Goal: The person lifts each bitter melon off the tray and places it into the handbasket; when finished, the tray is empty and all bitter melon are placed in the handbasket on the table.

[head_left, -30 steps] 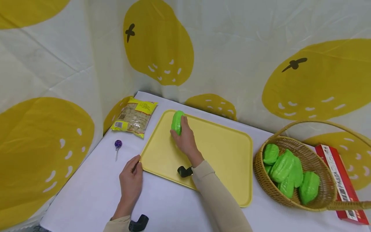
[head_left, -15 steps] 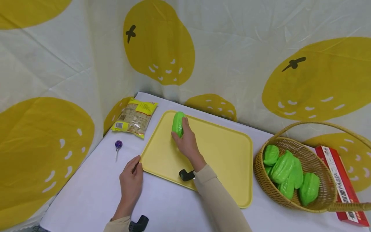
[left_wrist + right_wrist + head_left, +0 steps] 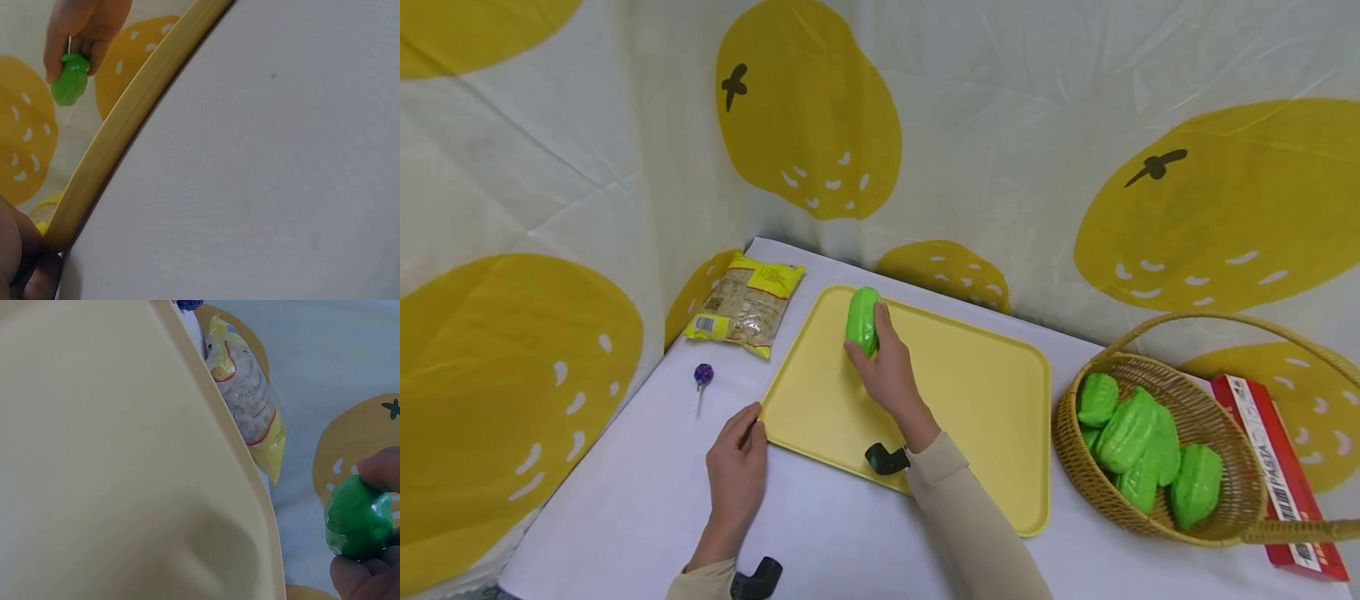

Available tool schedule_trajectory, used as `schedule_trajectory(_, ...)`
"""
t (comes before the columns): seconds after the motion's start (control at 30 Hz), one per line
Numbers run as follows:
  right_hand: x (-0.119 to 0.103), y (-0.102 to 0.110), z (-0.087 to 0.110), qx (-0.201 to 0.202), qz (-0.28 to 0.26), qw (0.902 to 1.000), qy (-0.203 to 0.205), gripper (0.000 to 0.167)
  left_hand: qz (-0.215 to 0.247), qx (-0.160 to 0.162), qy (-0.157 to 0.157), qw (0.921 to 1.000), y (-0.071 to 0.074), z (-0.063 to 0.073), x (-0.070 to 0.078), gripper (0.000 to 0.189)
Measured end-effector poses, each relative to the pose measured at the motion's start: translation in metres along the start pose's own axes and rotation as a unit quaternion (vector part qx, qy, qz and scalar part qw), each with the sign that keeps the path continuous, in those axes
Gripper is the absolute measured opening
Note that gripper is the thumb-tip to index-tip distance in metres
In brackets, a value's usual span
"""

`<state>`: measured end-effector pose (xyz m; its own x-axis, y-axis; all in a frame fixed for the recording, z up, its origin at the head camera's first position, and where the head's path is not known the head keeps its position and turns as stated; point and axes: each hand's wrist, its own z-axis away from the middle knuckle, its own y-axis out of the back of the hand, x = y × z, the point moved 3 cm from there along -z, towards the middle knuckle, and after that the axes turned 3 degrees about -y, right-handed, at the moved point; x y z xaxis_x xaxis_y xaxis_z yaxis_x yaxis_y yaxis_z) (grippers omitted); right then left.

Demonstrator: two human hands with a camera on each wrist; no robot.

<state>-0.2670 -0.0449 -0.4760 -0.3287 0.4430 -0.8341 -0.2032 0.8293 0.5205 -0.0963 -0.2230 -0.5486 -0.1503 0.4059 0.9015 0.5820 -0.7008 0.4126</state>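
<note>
My right hand [image 3: 887, 367] grips a bright green ribbed starfruit [image 3: 861, 319], thumb on one side and fingers on the other. It holds the fruit over the far left part of a yellow rectangular tray [image 3: 970, 400]. From the right wrist, the glossy starfruit [image 3: 356, 519] shows pinched beyond the tray's rim [image 3: 231, 437], and a soft shadow falls on the tray. At the tray's near left corner, my left hand [image 3: 737, 467] pinches the rim between thumb and fingers. The left wrist view catches the starfruit [image 3: 70, 81] above the tray edge [image 3: 125, 112].
A wicker basket [image 3: 1075, 450] with several green starfruits [image 3: 1131, 429] stands right of the tray, its handle arching up. Behind it lies a red pasta box [image 3: 1273, 467]. Left of the tray are a yellow-and-clear bag [image 3: 748, 304] and a purple lollipop [image 3: 703, 375].
My right hand, with the starfruit in its grip, has shifted slightly to the right over the tray. The left hand keeps its place at the tray's corner.
</note>
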Motion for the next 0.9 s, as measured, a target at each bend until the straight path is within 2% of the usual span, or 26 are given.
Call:
schedule_trajectory(0.4,0.001,0.015,0.011,0.006,-0.002,1.0,-0.001,0.081,0.006,0.009,-0.007,0.9999,0.0,0.0,0.0,0.036)
schedule_trajectory(0.7,0.005,0.024,0.016,0.016,0.009,0.9998,0.008,0.08,0.001,0.004,-0.005,1.0,0.001,-0.001,0.001,0.036)
schedule_trajectory(0.9,0.003,0.034,0.023,0.012,-0.008,0.9999,-0.001,0.081,0.004,0.003,-0.003,1.0,0.001,0.0,0.0,0.037)
